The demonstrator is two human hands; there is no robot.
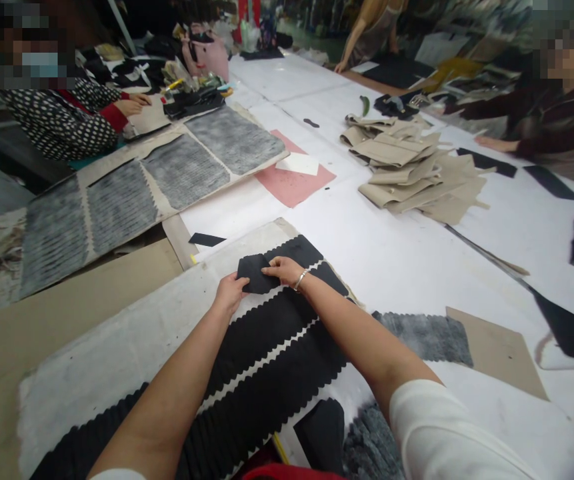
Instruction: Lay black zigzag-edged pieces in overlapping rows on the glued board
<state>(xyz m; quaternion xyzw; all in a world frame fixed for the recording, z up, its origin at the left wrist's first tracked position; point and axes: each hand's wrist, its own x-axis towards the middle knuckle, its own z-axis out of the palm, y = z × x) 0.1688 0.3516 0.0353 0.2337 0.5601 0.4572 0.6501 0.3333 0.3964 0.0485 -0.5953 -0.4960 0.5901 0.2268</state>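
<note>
Between my two hands is a small black fabric piece, raised over a pale board. My left hand pinches its lower left edge, thumb on top. With thumb and fingers closed on its right side, my right hand wears a silver bracelet at the wrist. Under and around them, rows of overlapping black pieces with zigzag edges cover much of the board. Another black row begins along the board's far edge, partly behind my right hand.
Left of the board stands a panel of grey textured pieces. A heap of beige pieces and a pink sheet lie on the white table. Co-workers' hands are at the left and right sides.
</note>
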